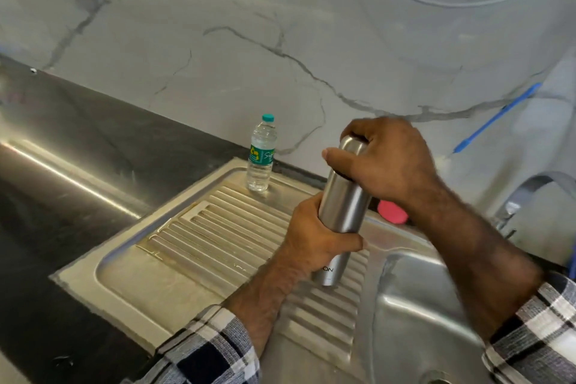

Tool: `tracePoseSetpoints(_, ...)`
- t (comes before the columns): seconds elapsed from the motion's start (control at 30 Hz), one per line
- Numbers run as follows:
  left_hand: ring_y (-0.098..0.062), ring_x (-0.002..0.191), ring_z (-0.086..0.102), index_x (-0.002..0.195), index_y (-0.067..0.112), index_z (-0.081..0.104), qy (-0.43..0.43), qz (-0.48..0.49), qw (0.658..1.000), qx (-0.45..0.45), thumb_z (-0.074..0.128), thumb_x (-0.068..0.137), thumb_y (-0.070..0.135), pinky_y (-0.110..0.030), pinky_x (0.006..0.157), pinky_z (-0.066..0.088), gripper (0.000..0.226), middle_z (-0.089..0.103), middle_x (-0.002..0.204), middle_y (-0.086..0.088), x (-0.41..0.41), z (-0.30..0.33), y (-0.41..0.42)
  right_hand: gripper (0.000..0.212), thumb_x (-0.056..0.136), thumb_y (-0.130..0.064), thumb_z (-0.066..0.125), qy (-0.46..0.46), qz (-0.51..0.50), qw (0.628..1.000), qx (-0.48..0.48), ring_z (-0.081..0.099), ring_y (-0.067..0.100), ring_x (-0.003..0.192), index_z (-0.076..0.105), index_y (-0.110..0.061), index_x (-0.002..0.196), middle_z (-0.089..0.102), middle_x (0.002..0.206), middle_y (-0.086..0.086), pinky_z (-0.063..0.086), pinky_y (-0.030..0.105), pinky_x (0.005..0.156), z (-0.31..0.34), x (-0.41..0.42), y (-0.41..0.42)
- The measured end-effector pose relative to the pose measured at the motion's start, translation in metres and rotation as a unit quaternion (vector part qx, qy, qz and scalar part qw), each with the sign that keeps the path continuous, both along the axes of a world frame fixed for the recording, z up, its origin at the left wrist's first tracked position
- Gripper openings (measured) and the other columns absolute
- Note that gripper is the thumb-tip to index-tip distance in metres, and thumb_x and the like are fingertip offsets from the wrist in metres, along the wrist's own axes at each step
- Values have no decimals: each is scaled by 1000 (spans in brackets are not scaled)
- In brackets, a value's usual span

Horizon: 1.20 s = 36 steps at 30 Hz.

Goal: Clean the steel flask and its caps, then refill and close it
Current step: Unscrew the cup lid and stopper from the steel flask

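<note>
Left hand (314, 237): you grip the flask (341, 206) body, steadying it.
Right hand (386, 159): you clasp its cap (353, 145), placed for twisting.

The flask (341, 206) was a slim brushed-steel cylinder with dark lettering near its base. It stood nearly upright, leaning slightly right at the top, held above the ribbed drainboard. Its steel cap (353, 144) sat on top.
</note>
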<state>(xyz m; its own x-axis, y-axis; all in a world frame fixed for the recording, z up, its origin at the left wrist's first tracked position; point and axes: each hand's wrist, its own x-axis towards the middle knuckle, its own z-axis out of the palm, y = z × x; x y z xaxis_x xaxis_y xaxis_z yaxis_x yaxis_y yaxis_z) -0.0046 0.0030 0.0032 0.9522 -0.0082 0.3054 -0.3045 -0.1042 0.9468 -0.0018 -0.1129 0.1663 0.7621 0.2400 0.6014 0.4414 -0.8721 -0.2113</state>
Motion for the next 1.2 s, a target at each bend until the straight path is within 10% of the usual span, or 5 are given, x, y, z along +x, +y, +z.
tracePoseSetpoints(0.4, -43, 81, 69, 96, 0, 70, 7, -261, 960, -99, 90, 53, 12, -57, 77, 59, 48, 69, 92, -39, -35, 11, -11, 13, 76, -8, 83, 177, 351, 909, 138, 63, 8, 67, 75, -3, 84, 69, 75, -2, 48, 22, 66, 11, -14, -32)
tracePoseSetpoints(0.67, -9, 69, 73, 94, 30, 68, -3, -6, 1000, -7, 98, 48, 26, -29, 61, 60, 55, 76, 78, 9, -18, 10, -15, 62, 75, -87, 63, 85, 52, 993, -70, 61, 4, 80, 69, -35, 109, 65, 92, -11, 55, 34, 74, 27, -15, -46)
tracePoseSetpoints(0.9, -8, 78, 74, 111, 24, 69, 0, 32, 999, 22, 103, 59, 14, -33, 71, 65, 63, 76, 92, 5, -14, 5, -6, 43, 85, -17, 82, 236, 155, 951, -123, 63, 3, 120, 76, -45, 117, 69, 128, -23, 51, 47, 107, 65, -20, -43)
tracePoseSetpoints(1.07, -11, 77, 75, 112, 21, 70, -4, 43, 999, 13, 100, 52, 28, -38, 71, 67, 67, 77, 92, 4, -13, 6, -4, 67, 78, -84, 58, 172, 66, 975, -127, 65, 7, 100, 66, -42, 130, 69, 120, -11, 53, 35, 88, 60, -22, -34)
tracePoseSetpoints(1.2, -12, 80, 75, 118, 15, 70, -10, 45, 999, 24, 101, 52, 29, -39, 73, 67, 74, 77, 94, 2, -14, 4, -4, 42, 92, -58, 70, 165, 79, 974, -136, 67, 10, 101, 70, -38, 129, 71, 111, -12, 51, 29, 81, 56, -18, -33)
